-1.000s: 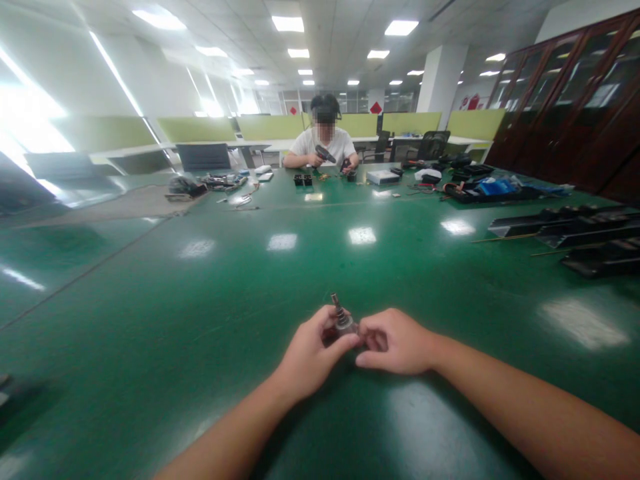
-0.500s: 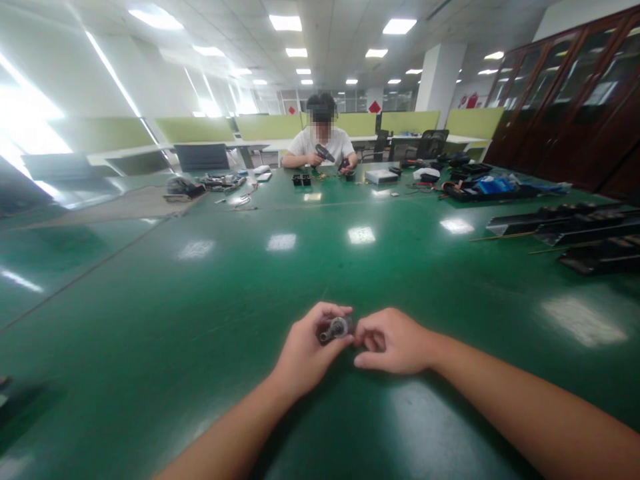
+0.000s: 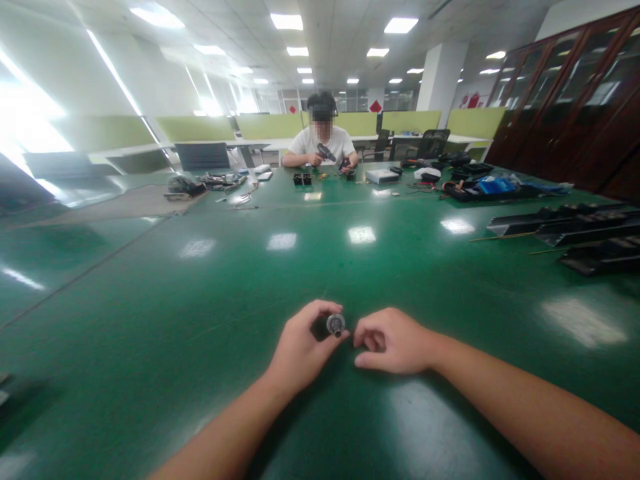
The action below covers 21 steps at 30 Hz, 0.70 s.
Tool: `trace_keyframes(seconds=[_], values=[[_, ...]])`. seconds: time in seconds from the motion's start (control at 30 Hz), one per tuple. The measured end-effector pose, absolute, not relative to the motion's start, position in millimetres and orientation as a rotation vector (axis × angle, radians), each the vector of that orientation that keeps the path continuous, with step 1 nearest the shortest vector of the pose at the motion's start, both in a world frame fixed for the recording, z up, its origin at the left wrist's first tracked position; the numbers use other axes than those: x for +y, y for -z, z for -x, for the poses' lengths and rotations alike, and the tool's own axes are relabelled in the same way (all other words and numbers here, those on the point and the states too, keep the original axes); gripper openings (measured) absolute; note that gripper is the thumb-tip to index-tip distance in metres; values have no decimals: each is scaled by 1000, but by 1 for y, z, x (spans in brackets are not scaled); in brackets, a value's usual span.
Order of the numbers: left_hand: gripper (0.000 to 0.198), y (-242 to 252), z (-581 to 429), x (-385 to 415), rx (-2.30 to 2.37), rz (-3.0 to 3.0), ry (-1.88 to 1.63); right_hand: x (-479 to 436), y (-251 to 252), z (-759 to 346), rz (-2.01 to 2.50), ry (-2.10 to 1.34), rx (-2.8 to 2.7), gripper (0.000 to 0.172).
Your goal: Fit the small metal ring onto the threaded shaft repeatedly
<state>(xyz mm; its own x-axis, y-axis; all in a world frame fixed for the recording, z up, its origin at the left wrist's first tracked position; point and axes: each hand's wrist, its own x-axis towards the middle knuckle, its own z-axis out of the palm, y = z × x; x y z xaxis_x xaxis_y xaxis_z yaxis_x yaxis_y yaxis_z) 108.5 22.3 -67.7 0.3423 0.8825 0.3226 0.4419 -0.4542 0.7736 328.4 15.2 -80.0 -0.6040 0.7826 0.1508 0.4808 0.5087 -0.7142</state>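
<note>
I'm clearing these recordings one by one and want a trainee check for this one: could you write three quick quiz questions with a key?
1. Which of the wearer's hands has the metal part in its grip?
2. True or false: the right hand is touching that part.
3. What does the co-worker across the green table hold up?
A) a cup
B) a dark drill-like tool
C) a book

Key:
1. The left hand.
2. False; a gap shows between them.
3. B
</note>
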Motion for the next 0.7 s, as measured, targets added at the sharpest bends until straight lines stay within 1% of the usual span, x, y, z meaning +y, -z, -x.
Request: trace_keyframes(seconds=[0.47,0.63,0.7], values=[[22,68,-107,24,1192,-2145,-996,14,79,-328,1058,-890,-2264,21],[21,63,-106,24,1127,-2205,-978,15,81,-326,1190,-860,-2094,13],[22,62,-106,24,1113,-2211,-960,17,82,-325,1201,-814,-2036,18]])
